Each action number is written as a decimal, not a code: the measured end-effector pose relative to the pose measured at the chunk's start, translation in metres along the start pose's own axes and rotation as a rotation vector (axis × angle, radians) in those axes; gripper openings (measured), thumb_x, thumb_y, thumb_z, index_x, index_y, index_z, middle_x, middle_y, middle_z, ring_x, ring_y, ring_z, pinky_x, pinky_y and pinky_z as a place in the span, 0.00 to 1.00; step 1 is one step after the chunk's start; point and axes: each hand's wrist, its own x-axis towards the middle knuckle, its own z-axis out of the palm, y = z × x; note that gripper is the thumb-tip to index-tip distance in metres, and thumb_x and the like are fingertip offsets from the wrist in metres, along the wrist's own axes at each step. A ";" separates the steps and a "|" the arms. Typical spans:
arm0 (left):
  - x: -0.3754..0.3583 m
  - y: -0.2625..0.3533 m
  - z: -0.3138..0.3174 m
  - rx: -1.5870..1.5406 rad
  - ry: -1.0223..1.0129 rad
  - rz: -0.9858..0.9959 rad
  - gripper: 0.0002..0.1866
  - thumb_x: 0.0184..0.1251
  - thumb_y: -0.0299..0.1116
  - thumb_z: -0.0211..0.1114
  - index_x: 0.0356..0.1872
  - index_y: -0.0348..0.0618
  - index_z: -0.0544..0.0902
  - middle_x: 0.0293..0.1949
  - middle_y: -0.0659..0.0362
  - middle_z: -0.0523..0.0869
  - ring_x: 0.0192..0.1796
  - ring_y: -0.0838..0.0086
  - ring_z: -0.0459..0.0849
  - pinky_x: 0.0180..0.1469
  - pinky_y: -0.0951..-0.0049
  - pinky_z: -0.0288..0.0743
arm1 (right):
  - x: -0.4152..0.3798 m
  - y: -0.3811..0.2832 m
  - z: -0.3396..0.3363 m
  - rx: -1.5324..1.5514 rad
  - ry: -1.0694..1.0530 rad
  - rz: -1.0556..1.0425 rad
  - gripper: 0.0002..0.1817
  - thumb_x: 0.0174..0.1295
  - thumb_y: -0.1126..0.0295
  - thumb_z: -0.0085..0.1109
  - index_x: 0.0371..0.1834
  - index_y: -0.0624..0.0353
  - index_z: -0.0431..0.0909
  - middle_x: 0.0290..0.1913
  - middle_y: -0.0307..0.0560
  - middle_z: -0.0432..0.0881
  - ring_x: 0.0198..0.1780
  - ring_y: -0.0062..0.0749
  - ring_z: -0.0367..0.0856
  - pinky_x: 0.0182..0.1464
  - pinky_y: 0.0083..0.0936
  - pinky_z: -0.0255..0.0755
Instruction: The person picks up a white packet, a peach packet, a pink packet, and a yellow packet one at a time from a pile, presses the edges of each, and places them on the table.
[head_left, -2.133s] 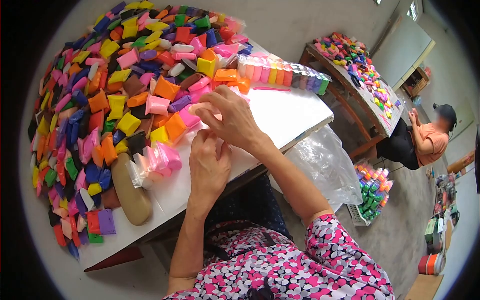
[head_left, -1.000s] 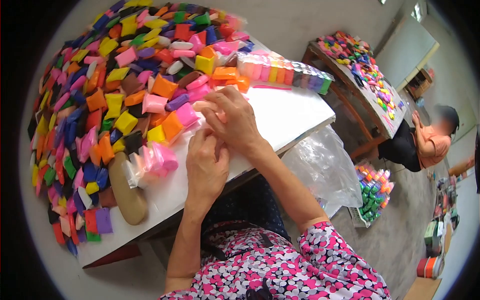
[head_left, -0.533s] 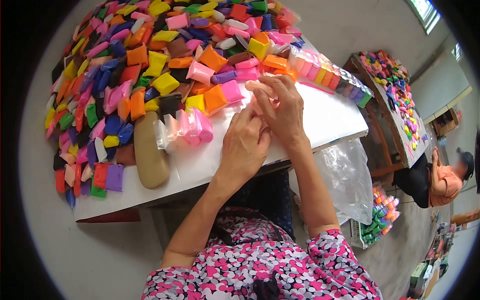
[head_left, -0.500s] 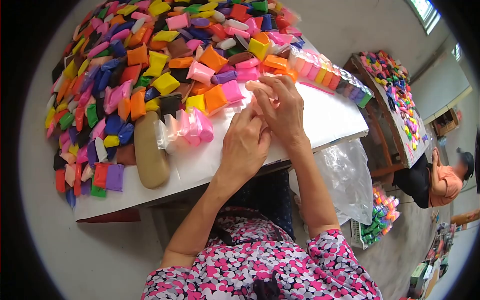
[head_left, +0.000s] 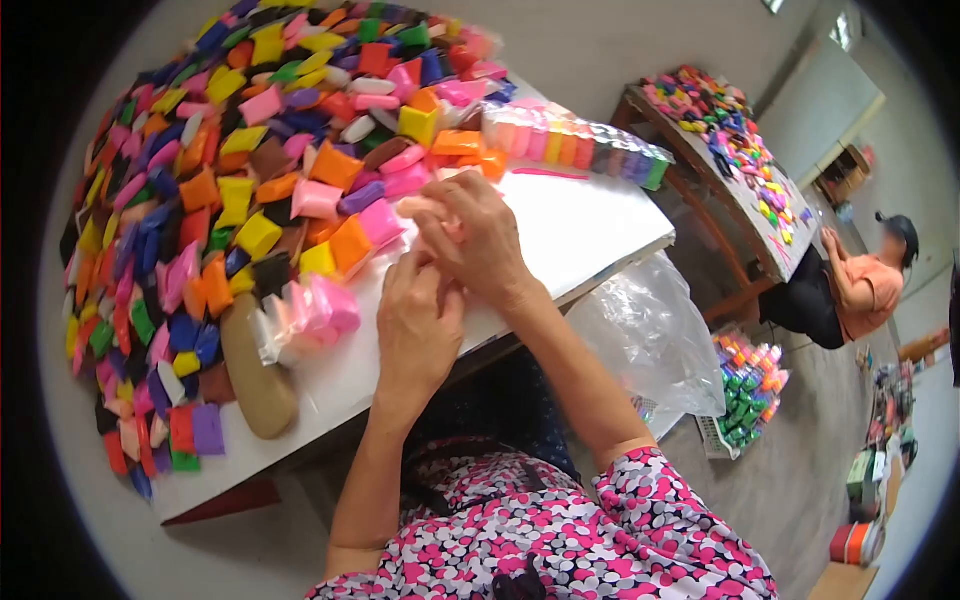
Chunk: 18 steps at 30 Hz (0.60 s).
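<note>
A soft-looking peach packet (head_left: 416,206) is between my two hands over the white table top. My right hand (head_left: 476,240) is closed over it from above, fingers bent around it. Just below and to the left, my left hand (head_left: 420,318) is closed with its fingertips against the packet's near end; the exact grip is hidden. Left of my left hand lies a clear-wrapped row of pink and pale packets (head_left: 325,312). A tan, rounded oblong block (head_left: 255,375) rests beside that row. Beyond my right hand are orange packets (head_left: 458,143).
Many coloured packets (head_left: 240,200) are heaped across the table's left and far side. A clear-wrapped multicoloured row (head_left: 560,140) lies at the far right, near a pink stick (head_left: 550,174). A plastic bag (head_left: 650,330) hangs by the table edge (head_left: 640,245). Another person (head_left: 865,285) sits at a second table (head_left: 750,190).
The whole view has shifted, so the table and hands appear farther left. Both hands stay together at the peach packet, with the right hand covering more of it.
</note>
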 end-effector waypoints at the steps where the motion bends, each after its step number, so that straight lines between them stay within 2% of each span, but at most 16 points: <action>1: 0.000 0.001 -0.001 -0.006 -0.006 0.006 0.11 0.60 0.22 0.61 0.44 0.33 0.81 0.47 0.48 0.80 0.51 0.52 0.78 0.55 0.58 0.71 | 0.000 0.001 0.000 -0.001 0.001 0.015 0.10 0.59 0.63 0.66 0.40 0.55 0.83 0.38 0.50 0.79 0.41 0.44 0.80 0.43 0.37 0.76; 18: -0.001 0.001 -0.002 -0.005 -0.042 -0.003 0.13 0.62 0.23 0.61 0.48 0.33 0.80 0.49 0.48 0.80 0.52 0.53 0.78 0.58 0.60 0.71 | -0.001 -0.004 -0.004 -0.003 -0.006 0.044 0.15 0.60 0.59 0.66 0.40 0.60 0.81 0.37 0.53 0.77 0.38 0.46 0.80 0.40 0.37 0.76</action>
